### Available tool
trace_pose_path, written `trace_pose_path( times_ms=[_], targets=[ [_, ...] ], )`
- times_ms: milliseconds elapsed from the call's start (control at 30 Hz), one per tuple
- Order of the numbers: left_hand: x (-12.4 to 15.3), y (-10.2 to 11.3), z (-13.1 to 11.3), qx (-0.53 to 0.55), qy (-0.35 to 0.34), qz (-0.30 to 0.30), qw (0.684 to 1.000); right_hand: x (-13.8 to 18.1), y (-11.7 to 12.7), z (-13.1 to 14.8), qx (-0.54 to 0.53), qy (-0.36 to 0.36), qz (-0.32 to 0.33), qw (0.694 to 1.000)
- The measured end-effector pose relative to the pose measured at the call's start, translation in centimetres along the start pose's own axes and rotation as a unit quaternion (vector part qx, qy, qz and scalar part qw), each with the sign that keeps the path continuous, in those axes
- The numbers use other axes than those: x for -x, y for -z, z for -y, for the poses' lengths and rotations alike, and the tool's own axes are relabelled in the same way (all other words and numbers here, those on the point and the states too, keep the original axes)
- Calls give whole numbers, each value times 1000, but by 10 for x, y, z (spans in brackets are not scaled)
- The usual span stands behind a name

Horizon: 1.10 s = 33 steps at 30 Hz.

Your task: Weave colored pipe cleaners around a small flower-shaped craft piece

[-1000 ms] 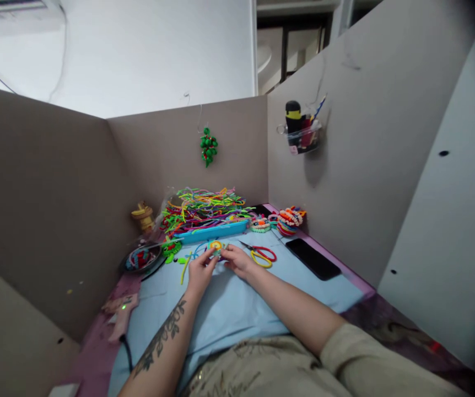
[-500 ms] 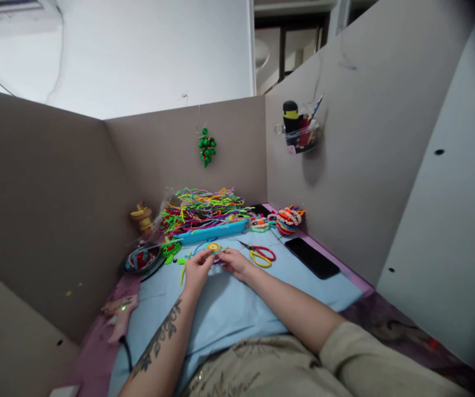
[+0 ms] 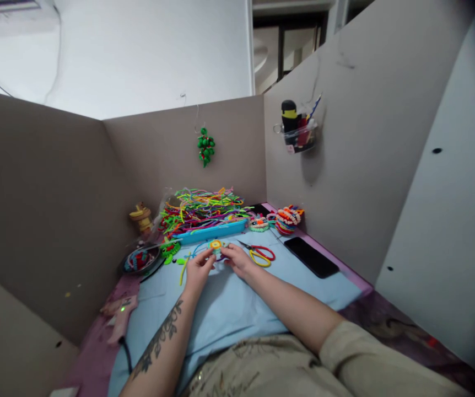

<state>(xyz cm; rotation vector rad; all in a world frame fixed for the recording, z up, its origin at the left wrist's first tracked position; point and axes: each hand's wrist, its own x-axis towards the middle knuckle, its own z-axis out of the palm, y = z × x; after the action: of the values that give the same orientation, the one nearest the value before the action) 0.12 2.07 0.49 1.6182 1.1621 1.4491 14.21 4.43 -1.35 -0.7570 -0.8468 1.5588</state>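
Between my hands is a small round pipe-cleaner piece [image 3: 216,245] with orange, white and pale green rings, held just above the blue cloth. My left hand [image 3: 200,267] pinches its left side, and my right hand [image 3: 237,260] grips its right side with fingers closed. Scissors [image 3: 261,255] with red and yellow handles lie to the right of my right hand. Left of my left hand are a yellow pipe cleaner [image 3: 183,271] and small green pieces [image 3: 181,261]. My fingers cover part of the round piece.
A blue tray [image 3: 210,232] heaped with pipe cleaners [image 3: 204,207] stands at the back. A phone [image 3: 312,257] lies at the right, a pink glue gun [image 3: 120,317] at the left beside a dark bowl [image 3: 140,259]. Grey panels [image 3: 229,143] enclose the table.
The round piece has shifted slightly right and up and its ringed face shows more. Both hands keep their hold.
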Motion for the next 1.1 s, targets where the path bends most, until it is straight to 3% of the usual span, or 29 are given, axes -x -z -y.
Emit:
trace_pose_path(
  times_ms=[300,567,833,967,1100],
  targets=[
    [-3,4,3,-12,11,-31,999,0,0,-2,36,-2,14,999],
    [-4,5,2,13,13,5,1000,-3,4,-4,38,-5,14,999],
    [-6,9,7,-38,4,-39,999,-1,1,-3,37,-1,30,999],
    [-6,10,5,-32,6,-62,998,-2,4,-1,131,90,-32,987],
    [-6,10,2,-48,12,-79,996,4,6,7,295,290,-125,902]
  ],
)
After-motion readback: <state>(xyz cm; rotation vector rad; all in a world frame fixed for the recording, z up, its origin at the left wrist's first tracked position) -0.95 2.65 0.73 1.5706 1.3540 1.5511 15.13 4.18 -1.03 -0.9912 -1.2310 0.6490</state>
